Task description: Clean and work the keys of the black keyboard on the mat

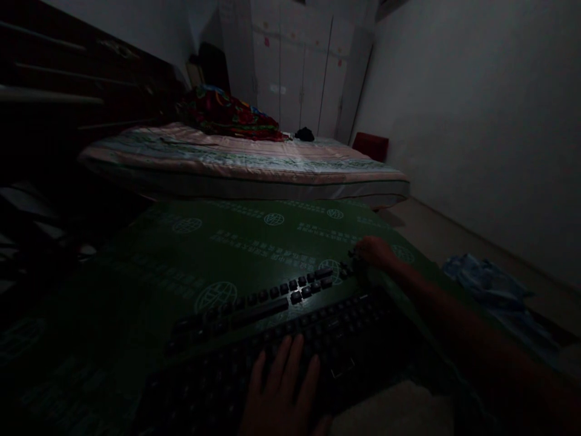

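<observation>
A black keyboard (336, 330) lies at a slant on the green tabletop. My left hand (284, 387) rests on its lower middle, palm down with the fingers spread. Loose black keycaps (275, 293) stand in rows along the keyboard's far side, with a long bar-shaped keycap (261, 312) among them. Beyond the right end of these rows is my right hand (374, 251), its fingers pinched together at a small dark keycap (351, 253). In the dim light the exact grip is hard to see. Several more keycaps lie close to that hand.
The green table cover (245, 236) carries white globe prints and lettering. Past the table's far edge stands a bed (254, 163) with a red patterned blanket (231, 115). Blue and white cloth (485, 281) lies at the right. Light cloth or paper (399, 412) sits at the near edge.
</observation>
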{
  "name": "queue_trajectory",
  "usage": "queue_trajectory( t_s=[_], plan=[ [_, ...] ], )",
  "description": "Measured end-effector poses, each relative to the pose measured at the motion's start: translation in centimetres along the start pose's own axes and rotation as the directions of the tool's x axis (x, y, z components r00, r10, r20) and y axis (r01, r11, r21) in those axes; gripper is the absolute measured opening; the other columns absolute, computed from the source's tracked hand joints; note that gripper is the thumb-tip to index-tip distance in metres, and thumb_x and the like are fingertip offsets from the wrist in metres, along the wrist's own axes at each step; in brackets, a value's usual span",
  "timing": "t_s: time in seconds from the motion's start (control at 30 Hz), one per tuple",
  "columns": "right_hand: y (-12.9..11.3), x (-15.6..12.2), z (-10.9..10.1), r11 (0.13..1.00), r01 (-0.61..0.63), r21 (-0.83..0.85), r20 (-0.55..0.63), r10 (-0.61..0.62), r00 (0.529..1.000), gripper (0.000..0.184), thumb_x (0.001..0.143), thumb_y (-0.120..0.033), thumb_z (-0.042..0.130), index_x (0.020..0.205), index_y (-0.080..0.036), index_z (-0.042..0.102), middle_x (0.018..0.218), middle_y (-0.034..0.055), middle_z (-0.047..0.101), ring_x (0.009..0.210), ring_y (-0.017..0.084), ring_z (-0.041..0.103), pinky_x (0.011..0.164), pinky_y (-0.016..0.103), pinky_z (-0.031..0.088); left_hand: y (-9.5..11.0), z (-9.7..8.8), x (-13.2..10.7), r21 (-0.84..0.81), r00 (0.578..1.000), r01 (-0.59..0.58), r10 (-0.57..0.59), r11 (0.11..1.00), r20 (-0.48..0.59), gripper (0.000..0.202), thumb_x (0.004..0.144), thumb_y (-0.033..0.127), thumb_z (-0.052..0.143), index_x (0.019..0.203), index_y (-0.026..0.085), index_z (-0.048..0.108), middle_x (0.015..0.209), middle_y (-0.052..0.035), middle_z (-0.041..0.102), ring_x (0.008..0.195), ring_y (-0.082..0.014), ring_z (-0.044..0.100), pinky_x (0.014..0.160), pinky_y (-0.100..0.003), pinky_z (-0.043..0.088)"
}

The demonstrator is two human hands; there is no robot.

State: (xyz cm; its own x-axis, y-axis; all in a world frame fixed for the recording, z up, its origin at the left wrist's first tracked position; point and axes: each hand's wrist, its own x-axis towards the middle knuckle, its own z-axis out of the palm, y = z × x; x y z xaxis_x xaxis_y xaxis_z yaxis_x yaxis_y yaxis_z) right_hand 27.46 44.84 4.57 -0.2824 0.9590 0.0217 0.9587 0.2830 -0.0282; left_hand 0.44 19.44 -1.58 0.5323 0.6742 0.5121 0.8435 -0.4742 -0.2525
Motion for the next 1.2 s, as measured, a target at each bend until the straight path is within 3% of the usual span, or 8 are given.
queue_trajectory(
  t_s=[0.23, 0.5, 0.7, 1.0, 1.2],
  plan=[
    [-0.9, 2.0, -0.7, 0.985, 0.096, -0.141, 0.095, -0.083, 0.992, 0.026, 0.081, -0.018, 0.052, 0.098, -0.019, 0.072, 0.104, 0.0108, 0.07, 0.098, 0.021, 0.063, 0.073, 0.022, 0.043, -0.2, -0.2, 0.1, 0.015, 0.999, -0.034, 0.033, 0.999, 0.013, 0.054, 0.077, 0.047, 0.057, 0.126, 0.024, 0.054, 0.13, -0.015, 0.056, 0.119, -0.031, 0.05, 0.104, -0.048, 0.022],
    [-1.1, 3.1, -1.1, 0.953, 0.172, -0.25, 0.204, -0.122, 0.971, 0.025, 0.078, -0.014, 0.053, 0.093, -0.019, 0.072, 0.097, 0.0116, 0.071, 0.09, 0.022, 0.067, 0.069, 0.023, 0.046, -0.2, -0.5, 0.0, -0.05, 0.999, 0.01, -0.008, 0.999, 0.04, 0.053, 0.078, 0.048, 0.056, 0.127, 0.026, 0.054, 0.13, -0.0112, 0.057, 0.118, -0.0294, 0.051, 0.102, -0.043, 0.025],
    [-1.4, 3.3, -0.9, 0.937, 0.201, -0.286, 0.248, -0.131, 0.96, 0.023, 0.079, -0.014, 0.052, 0.091, -0.015, 0.072, 0.096, 0.0147, 0.071, 0.087, 0.025, 0.068, 0.067, 0.026, 0.048, -0.2, -0.6, 0.1, 0.012, 0.999, -0.017, 0.017, 1.0, 0.04, 0.055, 0.079, 0.051, 0.056, 0.128, 0.025, 0.052, 0.129, -0.0129, 0.057, 0.118, -0.0297, 0.051, 0.101, -0.045, 0.025],
    [-1.4, 3.7, -0.9, 0.939, 0.2, -0.279, 0.271, -0.123, 0.955, 0.023, 0.077, -0.016, 0.056, 0.093, -0.017, 0.073, 0.096, 0.0137, 0.072, 0.087, 0.023, 0.068, 0.065, 0.024, 0.047, -0.2, -0.6, 0.2, 0.005, 0.999, -0.022, 0.022, 1.0, 0.042, 0.054, 0.078, 0.051, 0.056, 0.126, 0.025, 0.054, 0.127, -0.0142, 0.058, 0.117, -0.0309, 0.051, 0.105, -0.048, 0.017],
    [-1.6, 3.8, -0.9, 0.955, 0.182, -0.235, 0.215, -0.132, 0.968, 0.023, 0.076, -0.015, 0.056, 0.092, -0.016, 0.074, 0.095, 0.0126, 0.072, 0.091, 0.022, 0.067, 0.07, 0.022, 0.046, 0.0, -0.5, 0.0, -0.039, 0.998, 0.016, -0.014, 0.999, 0.063, 0.055, 0.078, 0.049, 0.057, 0.128, 0.026, 0.052, 0.132, -0.0113, 0.055, 0.119, -0.029, 0.05, 0.104, -0.043, 0.023]
  ],
)
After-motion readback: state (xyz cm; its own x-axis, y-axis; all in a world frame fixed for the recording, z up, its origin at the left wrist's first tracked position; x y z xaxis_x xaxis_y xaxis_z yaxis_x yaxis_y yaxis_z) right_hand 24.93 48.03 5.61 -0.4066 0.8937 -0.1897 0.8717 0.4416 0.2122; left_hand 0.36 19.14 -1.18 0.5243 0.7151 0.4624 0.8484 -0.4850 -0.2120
